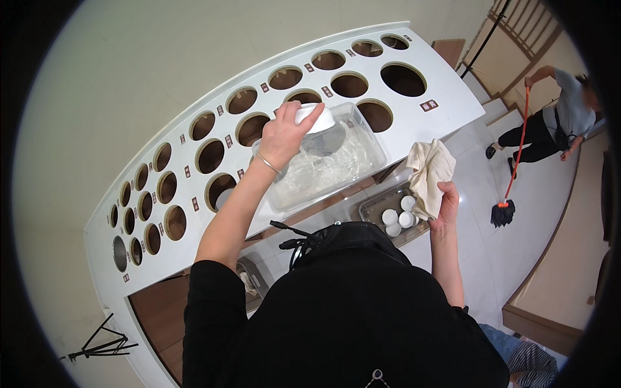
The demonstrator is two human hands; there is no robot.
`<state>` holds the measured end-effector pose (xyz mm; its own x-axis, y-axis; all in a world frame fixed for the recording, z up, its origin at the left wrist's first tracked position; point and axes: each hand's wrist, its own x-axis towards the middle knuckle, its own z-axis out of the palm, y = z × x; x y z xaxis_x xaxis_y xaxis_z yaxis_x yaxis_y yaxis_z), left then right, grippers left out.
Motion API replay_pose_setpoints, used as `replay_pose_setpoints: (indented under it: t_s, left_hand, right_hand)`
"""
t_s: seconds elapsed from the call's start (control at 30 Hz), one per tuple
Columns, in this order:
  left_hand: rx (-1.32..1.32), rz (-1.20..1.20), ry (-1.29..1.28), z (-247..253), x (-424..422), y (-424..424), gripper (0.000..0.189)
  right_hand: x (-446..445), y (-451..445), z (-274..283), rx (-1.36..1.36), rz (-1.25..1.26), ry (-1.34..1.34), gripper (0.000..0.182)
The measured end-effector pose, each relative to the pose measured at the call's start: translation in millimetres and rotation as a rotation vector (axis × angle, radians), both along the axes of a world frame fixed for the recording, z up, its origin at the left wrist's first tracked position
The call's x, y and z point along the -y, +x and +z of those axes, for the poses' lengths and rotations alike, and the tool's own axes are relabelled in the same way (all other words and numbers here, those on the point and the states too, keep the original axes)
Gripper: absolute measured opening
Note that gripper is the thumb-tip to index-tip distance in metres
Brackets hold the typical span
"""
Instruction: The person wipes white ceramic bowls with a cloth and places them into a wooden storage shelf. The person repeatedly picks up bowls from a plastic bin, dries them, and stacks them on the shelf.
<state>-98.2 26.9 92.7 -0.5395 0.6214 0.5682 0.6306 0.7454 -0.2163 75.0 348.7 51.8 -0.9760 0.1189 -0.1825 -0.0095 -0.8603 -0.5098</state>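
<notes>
My left hand (285, 133), a bangle at its wrist, grips a white round dish or bowl (316, 119) by its rim. The dish is over the far side of a clear plastic tub (376, 157) holding rippling water (330, 172). A dark round patch shows in the water just below the dish; I cannot tell whether it is a shadow or an object. In my right hand (447, 206) hangs a bunched cream cloth (431, 169), to the right of the tub. Lower down, beneath the cloth, a grey plastic bin (371, 206) contains several small white cups (406, 219).
The tub rests on a white curved counter (456, 97) with several round cut-outs and small labels bearing writing. A second bin (254, 276) with cloth is low on the left. At right a person (558, 116) holds a mop (502, 213). A black stand (104, 339) is lower left.
</notes>
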Motion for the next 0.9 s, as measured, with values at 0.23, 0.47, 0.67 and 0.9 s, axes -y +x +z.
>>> replay_pose_setpoints:
  t_s: [0.23, 0.47, 0.67, 0.9]
  left_hand:
    - [0.017, -0.018, 0.007, -5, -8, 2, 0.065]
    - [0.007, -0.003, -0.042, -7, -15, 5, 0.062]
    - [0.052, -0.005, -0.03, -9, -18, 6, 0.062]
    - [0.391, 0.167, 0.331, -28, -27, 7, 0.053]
  right_hand:
    - [-8, -1, 0, 0.0, 0.041, -0.015, 0.061]
    - [-11, -1, -2, 0.009, 0.007, -0.006, 0.064]
    - [-17, 0, -6, 0.02, 0.103, -0.017, 0.063]
    - [-6, -4, 5, 0.026, 0.03, -0.007, 0.06]
